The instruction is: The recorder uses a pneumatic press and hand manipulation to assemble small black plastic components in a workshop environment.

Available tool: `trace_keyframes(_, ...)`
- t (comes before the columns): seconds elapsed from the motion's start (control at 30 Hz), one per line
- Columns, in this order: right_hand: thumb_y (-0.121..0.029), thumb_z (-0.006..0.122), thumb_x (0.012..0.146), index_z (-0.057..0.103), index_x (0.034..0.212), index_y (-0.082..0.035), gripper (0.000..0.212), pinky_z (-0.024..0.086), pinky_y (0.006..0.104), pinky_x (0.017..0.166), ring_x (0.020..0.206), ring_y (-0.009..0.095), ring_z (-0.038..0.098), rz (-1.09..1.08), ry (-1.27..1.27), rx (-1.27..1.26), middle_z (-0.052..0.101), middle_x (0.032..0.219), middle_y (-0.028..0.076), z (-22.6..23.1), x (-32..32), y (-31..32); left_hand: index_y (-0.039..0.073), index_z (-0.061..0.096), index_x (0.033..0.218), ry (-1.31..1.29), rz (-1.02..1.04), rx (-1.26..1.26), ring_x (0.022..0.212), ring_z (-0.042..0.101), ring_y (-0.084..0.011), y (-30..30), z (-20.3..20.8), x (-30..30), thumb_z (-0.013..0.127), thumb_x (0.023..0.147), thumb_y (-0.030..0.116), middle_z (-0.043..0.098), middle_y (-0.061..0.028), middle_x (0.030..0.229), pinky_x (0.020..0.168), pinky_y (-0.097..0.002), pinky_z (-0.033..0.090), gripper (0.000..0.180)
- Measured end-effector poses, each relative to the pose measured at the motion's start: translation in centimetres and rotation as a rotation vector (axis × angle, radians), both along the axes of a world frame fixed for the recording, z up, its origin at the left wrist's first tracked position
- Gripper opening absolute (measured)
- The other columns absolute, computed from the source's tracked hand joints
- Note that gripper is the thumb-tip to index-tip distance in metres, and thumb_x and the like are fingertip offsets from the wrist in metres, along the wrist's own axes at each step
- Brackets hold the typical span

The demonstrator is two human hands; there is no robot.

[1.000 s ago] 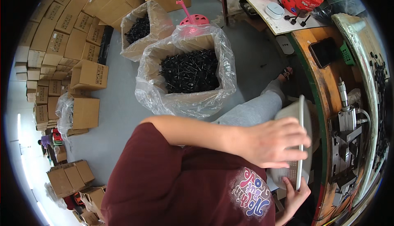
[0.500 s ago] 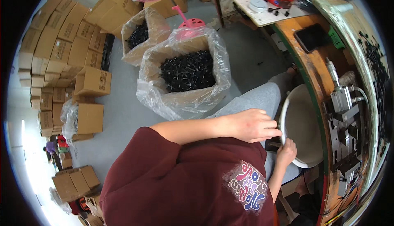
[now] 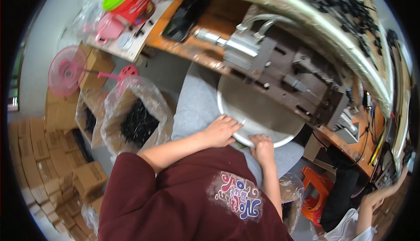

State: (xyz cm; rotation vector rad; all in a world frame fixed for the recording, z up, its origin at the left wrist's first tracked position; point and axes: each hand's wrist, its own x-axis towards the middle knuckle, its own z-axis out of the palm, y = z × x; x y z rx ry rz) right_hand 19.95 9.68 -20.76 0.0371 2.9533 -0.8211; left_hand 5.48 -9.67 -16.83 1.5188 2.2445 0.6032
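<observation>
A round white basket (image 3: 229,93) with fine holes in its wall rests on my lap, partly under the workbench edge. My left hand (image 3: 222,130) lies at the near left of its rim, fingers curled over it. On the near side of the same rim, my right hand (image 3: 262,148) is closed, thumb and fingers around the edge. No loose parts show in the visible part of the basket. Just beyond it, a metal fixture with a silver air cylinder (image 3: 241,48) is mounted on the bench.
Black parts fill a plastic-lined carton (image 3: 139,120) on the left, near a pink fan (image 3: 68,71). A dark phone (image 3: 180,22) and a red bucket (image 3: 133,9) are at the far left. More black parts lie behind the fixture. A co-worker's arm (image 3: 372,199) shows at lower right.
My view has swung to the right, bringing the fixture and a co-worker into sight. Both hands stay at the basket rim, and the basket now sits more squarely in front of me.
</observation>
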Motion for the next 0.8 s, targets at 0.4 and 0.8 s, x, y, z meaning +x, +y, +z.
trace_keyframes(0.4, -0.014, 0.073, 0.076, 0.067, 0.115, -0.01, 0.039, 0.043, 0.0391, 0.091, 0.1, 0.022, 0.063, 0.068, -0.072, -0.104, 0.069, 0.1, 0.005, 7.7, -0.7, -1.7, 0.009, 0.073, 0.101, 0.115, -0.242, -0.109, 0.084, 0.066, -0.026, -2.1, -2.8, -1.1, 0.063, 0.074, 0.012, 0.067, -0.0073, 0.086, 0.078, -0.0368, 0.053, 0.029)
trace_keyframes(0.8, -0.012, 0.073, 0.079, 0.07, 0.089, -0.006, 0.013, 0.05, 0.03, 0.063, 0.063, 0.016, 0.058, -0.324, 0.886, -0.016, 0.07, 0.091, 0.005, 31.9, -20.3, 10.1, 0.009, 0.049, 0.139, -0.102, -0.297, 0.007, 0.117, 0.058, -0.0289, -2.1, 0.0, 0.2, 0.071, 0.081, 0.02, 0.062, -0.0143, 0.125, 0.111, -0.052, 0.036, 0.063)
